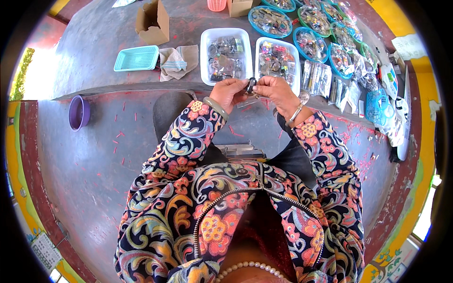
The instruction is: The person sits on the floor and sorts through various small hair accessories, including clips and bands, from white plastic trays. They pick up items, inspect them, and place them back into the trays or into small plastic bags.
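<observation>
My left hand (228,93) and my right hand (277,91) meet in front of me, fingers pinched. Between them is a small black item (251,85) with a shiny part; its exact kind is too small to make out. Just beyond the left hand lies a white tray (204,56) of small dark and metallic pieces in clear bags. A second white tray (296,59), near the right hand, contains more colourful small pieces.
A turquoise basket (137,59), a folded cloth (179,61) and an open cardboard box (160,23) sit on the raised surface at left. Several round baskets like the blue one (252,21) hold bagged pieces at right. A purple basin (79,113) stands lower left.
</observation>
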